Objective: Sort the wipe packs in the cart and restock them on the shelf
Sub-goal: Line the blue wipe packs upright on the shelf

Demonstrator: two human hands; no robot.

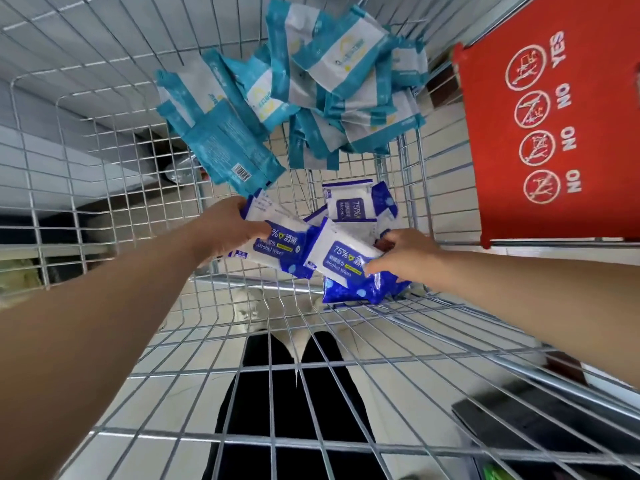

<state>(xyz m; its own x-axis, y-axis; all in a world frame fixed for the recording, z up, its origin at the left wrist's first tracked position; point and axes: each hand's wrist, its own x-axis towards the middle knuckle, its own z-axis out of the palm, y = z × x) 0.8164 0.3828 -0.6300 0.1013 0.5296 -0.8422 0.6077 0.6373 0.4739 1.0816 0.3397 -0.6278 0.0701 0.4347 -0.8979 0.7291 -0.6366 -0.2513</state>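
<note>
Inside the wire cart (104,209) lie two groups of wipe packs. Several teal-and-white packs (311,84) are heaped at the far end. Nearer me are several dark blue "75% Alcohol Wipes" packs (349,202). My left hand (228,226) grips one blue pack (277,247) by its left end. My right hand (405,258) grips another blue pack (343,261) by its right end, with more blue packs (360,289) bunched under it. The two held packs overlap in the middle of the cart.
A red child-seat flap (554,133) with NO/YES pictograms stands at the cart's right side. Wire walls close in on the left and near sides. My dark trousers and light shoes show through the cart floor over pale tiles. The shelf is out of view.
</note>
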